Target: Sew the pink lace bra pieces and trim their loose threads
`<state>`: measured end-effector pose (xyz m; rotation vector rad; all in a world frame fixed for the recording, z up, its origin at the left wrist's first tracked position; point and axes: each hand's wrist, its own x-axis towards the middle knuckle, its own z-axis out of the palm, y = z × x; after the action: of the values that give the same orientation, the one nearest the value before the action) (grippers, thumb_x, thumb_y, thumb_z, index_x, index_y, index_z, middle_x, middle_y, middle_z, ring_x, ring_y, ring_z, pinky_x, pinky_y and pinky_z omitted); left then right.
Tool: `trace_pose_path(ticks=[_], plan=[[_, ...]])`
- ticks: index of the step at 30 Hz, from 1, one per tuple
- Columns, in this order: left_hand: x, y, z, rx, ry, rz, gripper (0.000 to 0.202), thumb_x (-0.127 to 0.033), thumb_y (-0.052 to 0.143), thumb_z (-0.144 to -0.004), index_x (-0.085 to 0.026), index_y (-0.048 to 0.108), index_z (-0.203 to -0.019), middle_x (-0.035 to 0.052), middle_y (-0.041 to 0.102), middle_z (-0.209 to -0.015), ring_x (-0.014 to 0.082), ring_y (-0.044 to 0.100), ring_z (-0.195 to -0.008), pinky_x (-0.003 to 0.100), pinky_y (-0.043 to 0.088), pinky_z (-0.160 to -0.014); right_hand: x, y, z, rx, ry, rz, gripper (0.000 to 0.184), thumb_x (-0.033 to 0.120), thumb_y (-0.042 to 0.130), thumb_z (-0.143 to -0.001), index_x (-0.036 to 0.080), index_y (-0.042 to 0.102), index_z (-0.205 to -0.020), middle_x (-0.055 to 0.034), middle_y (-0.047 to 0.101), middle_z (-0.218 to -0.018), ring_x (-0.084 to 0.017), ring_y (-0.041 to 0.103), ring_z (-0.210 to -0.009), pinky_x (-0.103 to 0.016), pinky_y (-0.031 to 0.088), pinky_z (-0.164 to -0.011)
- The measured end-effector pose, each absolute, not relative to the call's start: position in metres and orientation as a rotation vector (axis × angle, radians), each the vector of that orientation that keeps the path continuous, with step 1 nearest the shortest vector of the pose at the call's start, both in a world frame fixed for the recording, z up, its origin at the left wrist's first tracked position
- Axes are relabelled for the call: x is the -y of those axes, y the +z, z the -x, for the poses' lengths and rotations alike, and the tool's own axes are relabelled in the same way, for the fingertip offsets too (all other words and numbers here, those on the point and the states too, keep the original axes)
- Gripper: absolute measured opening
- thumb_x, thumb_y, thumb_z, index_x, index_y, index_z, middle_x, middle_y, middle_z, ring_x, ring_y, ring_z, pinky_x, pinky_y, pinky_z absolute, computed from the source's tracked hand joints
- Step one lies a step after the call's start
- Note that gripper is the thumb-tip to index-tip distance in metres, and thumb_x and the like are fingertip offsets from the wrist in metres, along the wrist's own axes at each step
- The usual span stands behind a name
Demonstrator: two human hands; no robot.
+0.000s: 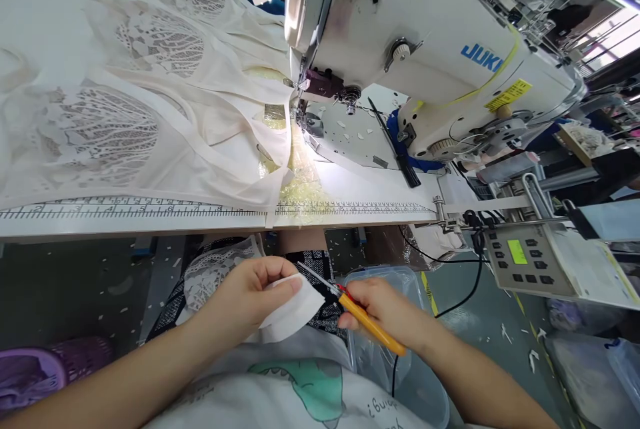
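Note:
My left hand [263,292] pinches a piece of white fabric [295,312] above my lap, thumb on top. Part of it is a lace panel [213,272] that hangs over my patterned shorts. In my right hand [375,306] is a pair of scissors [367,322] with orange and red handles. Their blades point up and left, with the tips close to my left fingers and beside the fabric's edge. Whether the blades touch the fabric I cannot tell.
A white sewing machine [425,29] stands on the table, its needle area lit. Cream lace garments [165,116] spread over the left. A printed ruler [150,209] runs along the front edge. Below are a clear plastic bin [425,382], a purple basket [60,362] and a control panel [530,259].

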<state>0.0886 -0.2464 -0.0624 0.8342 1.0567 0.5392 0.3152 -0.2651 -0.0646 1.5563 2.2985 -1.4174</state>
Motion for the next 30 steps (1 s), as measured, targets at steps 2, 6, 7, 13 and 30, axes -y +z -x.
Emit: trace_pose_path(ticks=[2,6,7,13,30], plan=[[0.246,-0.064,-0.087,-1.057,0.544,-0.887,0.028,-0.042,0.064,-0.066,-0.016,0.056,-0.058,-0.0048,0.046,-0.049,0.0080,0.038,-0.045,0.017,0.030,-0.040,0.265,-0.069,-0.315,-2.342,-1.445,-1.614,0.058,0.076,0.039,-0.076,0.021,0.030,-0.057,0.0059,0.033,-0.053,-0.008,0.027,-0.048,-0.022,0.020,-0.045],[0.245,-0.067,-0.085,-1.081,0.578,-1.170,0.027,-0.040,0.058,-0.074,-0.017,0.059,-0.061,-0.0025,0.051,-0.055,0.0112,0.045,-0.052,0.020,0.037,-0.047,0.259,-0.070,-0.304,-2.543,-1.589,-1.876,0.054,0.072,0.054,-0.070,0.021,0.040,-0.064,0.0027,0.047,-0.061,-0.011,0.038,-0.053,-0.023,0.032,-0.048],[0.244,-0.068,-0.084,-1.093,0.594,-1.259,0.026,-0.039,0.056,-0.075,-0.017,0.060,-0.061,-0.0018,0.053,-0.056,0.0121,0.047,-0.054,0.021,0.038,-0.049,0.257,-0.070,-0.298,-2.598,-1.666,-1.913,0.051,0.068,0.059,-0.069,0.020,0.044,-0.069,0.0003,0.053,-0.068,-0.012,0.044,-0.058,-0.024,0.037,-0.052],[0.221,-0.059,-0.071,-1.080,0.580,-1.740,0.026,-0.035,0.046,-0.083,-0.019,0.063,-0.070,0.0005,0.061,-0.065,0.0145,0.053,-0.060,0.023,0.043,-0.055,0.235,-0.060,-0.253,-2.694,-1.864,-1.908,0.027,0.042,0.062,-0.077,0.021,0.046,-0.075,0.0013,0.052,-0.070,-0.011,0.045,-0.057,-0.024,0.042,-0.053],[0.127,-0.030,0.017,-0.930,0.610,-2.070,0.038,-0.035,0.040,-0.086,-0.016,0.060,-0.112,0.0090,0.064,-0.115,0.0219,0.058,-0.107,0.033,0.044,-0.092,0.205,-0.038,-0.200,-3.149,-1.718,-1.497,0.016,0.012,0.050,-0.078,0.025,0.042,-0.081,0.0009,0.048,-0.075,-0.015,0.051,-0.067,-0.027,0.044,-0.059]])
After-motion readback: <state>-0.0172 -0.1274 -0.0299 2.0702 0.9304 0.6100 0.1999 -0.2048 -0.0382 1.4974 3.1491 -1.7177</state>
